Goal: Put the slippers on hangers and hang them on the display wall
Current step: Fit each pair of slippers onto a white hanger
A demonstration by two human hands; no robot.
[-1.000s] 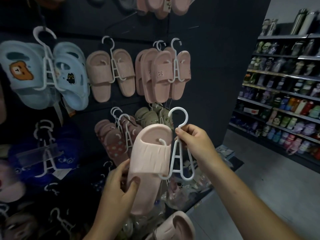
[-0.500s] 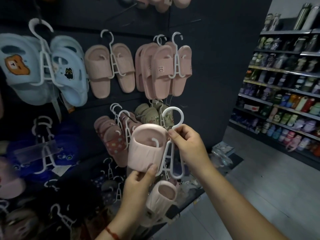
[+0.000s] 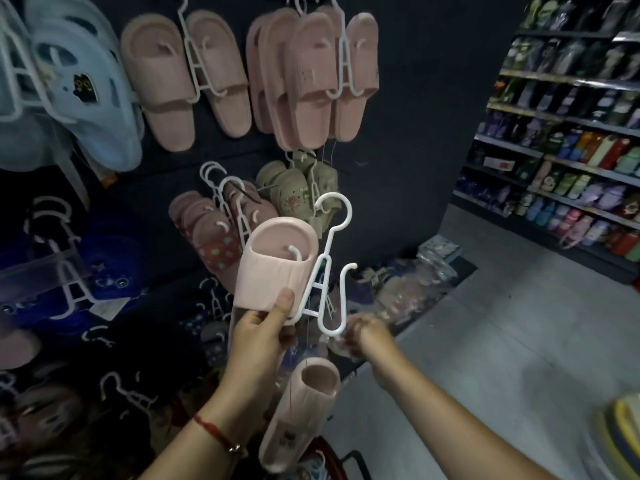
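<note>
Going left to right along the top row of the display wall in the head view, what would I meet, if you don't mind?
Blue clogs → first pink slipper pair → stacked pink slipper pairs → drink-bottle shelves.

Shelves (image 3: 568, 81) of colourful bottles (image 3: 604, 152)

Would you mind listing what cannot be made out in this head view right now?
- Right hand: motion-blurred, so its grasp cannot be read.
- Left hand: fingers hidden behind the pink slipper; only the thumb shows.
- Second pink slipper: what supports it is unseen.
- Light blue clogs: cut off by the left edge.
- Shelf bottles: labels too small.
</note>
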